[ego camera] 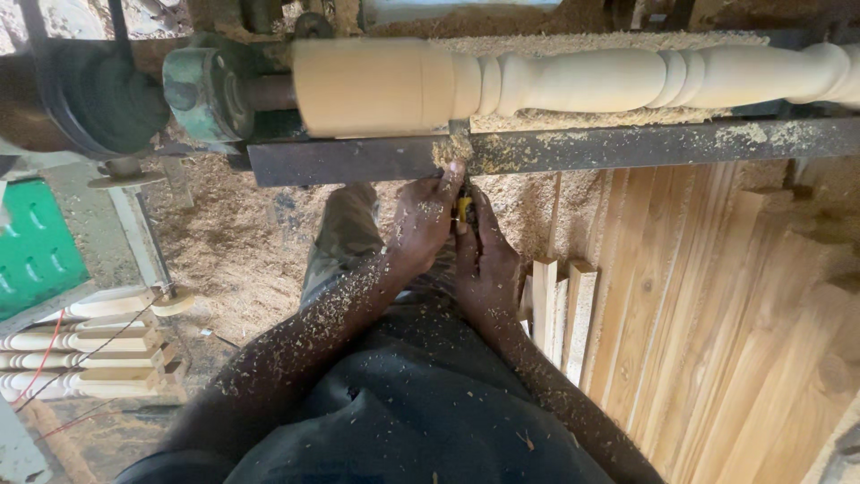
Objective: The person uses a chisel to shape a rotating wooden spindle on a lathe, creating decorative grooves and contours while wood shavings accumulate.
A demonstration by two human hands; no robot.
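A yellow-handled turning chisel (463, 211) is clasped between both hands: the left hand (423, 220) is closed over its front, fingers pressed to the dark steel tool rest (555, 148), and the right hand (486, 260) is wrapped tightly round the handle behind. The tip is hidden under a heap of shavings (452, 148), against the pale turned wooden baluster (573, 81) mounted on the lathe. Finished balusters (85, 350) are stacked left; planks (708, 305) are leaned right.

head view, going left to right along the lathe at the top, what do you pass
black pulley wheel → green bearing housing → plain cylinder end of the wooden spindle → turning tool held in left hand and right hand → beads and curves of the spindle
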